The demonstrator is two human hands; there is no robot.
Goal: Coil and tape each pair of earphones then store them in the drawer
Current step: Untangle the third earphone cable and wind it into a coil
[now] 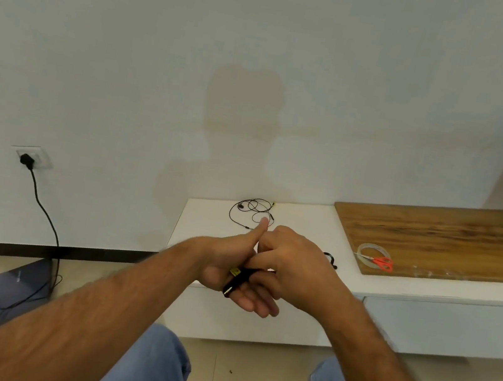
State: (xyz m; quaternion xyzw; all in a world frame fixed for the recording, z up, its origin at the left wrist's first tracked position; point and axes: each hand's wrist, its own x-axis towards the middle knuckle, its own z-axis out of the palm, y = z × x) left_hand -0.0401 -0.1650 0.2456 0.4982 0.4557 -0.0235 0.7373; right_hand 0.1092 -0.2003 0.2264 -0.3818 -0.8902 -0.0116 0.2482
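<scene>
**Coil at risk of springing loose before the tape goes on**

Earphones, black with a yellow mark, sit bundled between our two hands just above the front edge of the white tabletop. Our left hand carries the bundle across its fingers with the thumb raised, and our right hand curls over it from the right, fingers bent around the cable. We cannot tell how many turns are wound, since the right hand hides most of them.

We judge the main risk to be the coil loosening: the plug end pokes out below the left fingers, and if either grip eases, the springy cable may unwind. The tape roll and the orange scissors lie well apart to the right on the wooden board, so reaching them means freeing one hand and trusting the other to pinch everything. A second pair of earphones lies loose near the wall, just beyond our hands; a careless sweep could snag it. The drawer front below looks closed.
</scene>
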